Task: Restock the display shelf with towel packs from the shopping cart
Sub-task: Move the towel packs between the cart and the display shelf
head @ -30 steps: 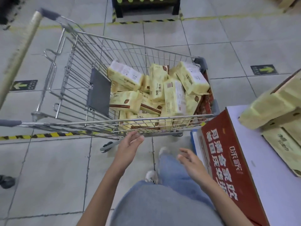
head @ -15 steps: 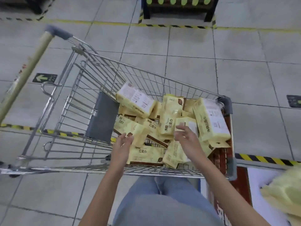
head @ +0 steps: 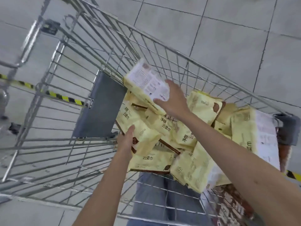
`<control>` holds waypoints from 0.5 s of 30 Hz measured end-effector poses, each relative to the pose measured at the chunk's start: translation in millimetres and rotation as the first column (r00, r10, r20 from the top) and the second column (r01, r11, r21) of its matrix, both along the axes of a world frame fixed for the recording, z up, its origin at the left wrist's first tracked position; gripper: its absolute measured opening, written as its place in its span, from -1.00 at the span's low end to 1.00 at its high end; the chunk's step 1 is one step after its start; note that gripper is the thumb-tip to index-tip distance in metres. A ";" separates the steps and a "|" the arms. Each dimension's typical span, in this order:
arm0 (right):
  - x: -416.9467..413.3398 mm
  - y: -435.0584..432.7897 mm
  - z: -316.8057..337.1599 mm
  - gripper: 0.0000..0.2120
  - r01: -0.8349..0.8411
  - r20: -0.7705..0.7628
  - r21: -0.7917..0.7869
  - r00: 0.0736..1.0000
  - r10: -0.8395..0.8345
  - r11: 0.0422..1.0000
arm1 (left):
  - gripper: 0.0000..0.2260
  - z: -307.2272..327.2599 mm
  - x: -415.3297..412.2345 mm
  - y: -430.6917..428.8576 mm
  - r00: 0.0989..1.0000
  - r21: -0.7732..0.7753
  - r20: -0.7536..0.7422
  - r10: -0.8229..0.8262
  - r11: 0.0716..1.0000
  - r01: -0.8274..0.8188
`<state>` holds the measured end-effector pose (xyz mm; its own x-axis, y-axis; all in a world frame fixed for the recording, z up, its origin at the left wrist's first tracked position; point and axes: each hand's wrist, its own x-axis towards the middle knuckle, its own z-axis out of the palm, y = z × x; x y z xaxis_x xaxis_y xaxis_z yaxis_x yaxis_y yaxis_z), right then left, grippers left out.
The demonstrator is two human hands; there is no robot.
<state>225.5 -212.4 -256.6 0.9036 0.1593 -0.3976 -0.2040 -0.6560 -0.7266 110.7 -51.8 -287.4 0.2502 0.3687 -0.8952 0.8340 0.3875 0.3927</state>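
Head camera: you look down into the wire cart (head: 179, 59), which stands on a grey tiled floor (head: 228, 30). Many yellow towel packs (head: 192, 168) lie in a loose pile in the right part of the cart, some flat and some tilted. Your right hand (head: 172, 101) grasps the end of the top pack (head: 146, 82), the one that shows a white printed side. The thumb is on its near edge and the fingers are on its far edge. This pack lies tilted on the pile, near the far wire wall. Your left hand (head: 126, 141) holds a second pack (head: 145, 136) at the left edge of the pile, with the thumb on top; the other fingers are hidden under it. A grey flap (head: 101, 106) stands just left of the pile. Yellow-black tape (head: 65, 97) on the floor shows through the left wires. Your jeans (head: 162, 201) show through the near wires, and a red carton (head: 228, 209) is at the lower right.
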 end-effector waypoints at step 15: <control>17.0 24.5 -89.3 0.15 -0.026 0.196 -0.300 0.977 0.089 0.953 | -0.52 -55.3 21.3 15.9 0.952 -0.410 0.007 0.305 0.869 -0.275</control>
<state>242.5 -187.8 -345.9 0.9632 0.1176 -0.2417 -0.0267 -0.8530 -0.5212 132.0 -36.0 -342.6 0.2539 0.0489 -0.9660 0.6363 0.7438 0.2049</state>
